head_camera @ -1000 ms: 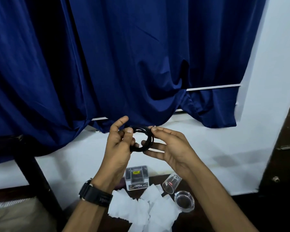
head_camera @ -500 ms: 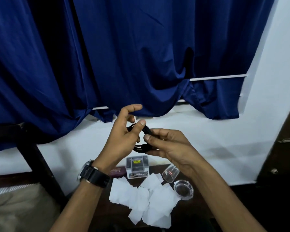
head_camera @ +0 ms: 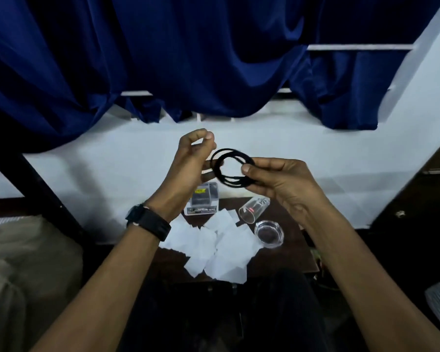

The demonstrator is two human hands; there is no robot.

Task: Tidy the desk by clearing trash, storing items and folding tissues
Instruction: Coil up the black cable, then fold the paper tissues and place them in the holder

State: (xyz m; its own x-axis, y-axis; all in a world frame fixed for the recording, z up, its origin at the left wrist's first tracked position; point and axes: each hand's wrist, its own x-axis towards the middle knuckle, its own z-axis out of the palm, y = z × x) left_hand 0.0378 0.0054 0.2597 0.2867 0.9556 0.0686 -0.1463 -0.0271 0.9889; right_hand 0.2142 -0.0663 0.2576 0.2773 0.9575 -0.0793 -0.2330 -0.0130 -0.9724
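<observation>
A black cable (head_camera: 231, 166) wound into a small coil hangs in the air above the desk. My right hand (head_camera: 280, 181) pinches the coil's right side between thumb and fingers. My left hand (head_camera: 191, 163) is at the coil's left edge, fingers curled, thumb and forefinger touching; part of the cable runs behind it. Below, several white tissues (head_camera: 214, 245) lie scattered on the small dark desk (head_camera: 295, 260). A clear plastic box (head_camera: 204, 199) stands at the desk's far edge.
A clear glass (head_camera: 253, 209) lies on its side next to a round glass dish (head_camera: 269, 233). Blue curtain (head_camera: 188, 59) hangs over the white wall behind. A dark frame post (head_camera: 36, 184) stands at left, beside a beige cushion (head_camera: 23, 262).
The camera has tilted down, showing more of the desk. The coil has opened into a wider loop, held more by my right hand, while my left hand's fingers have curled at its left edge.
</observation>
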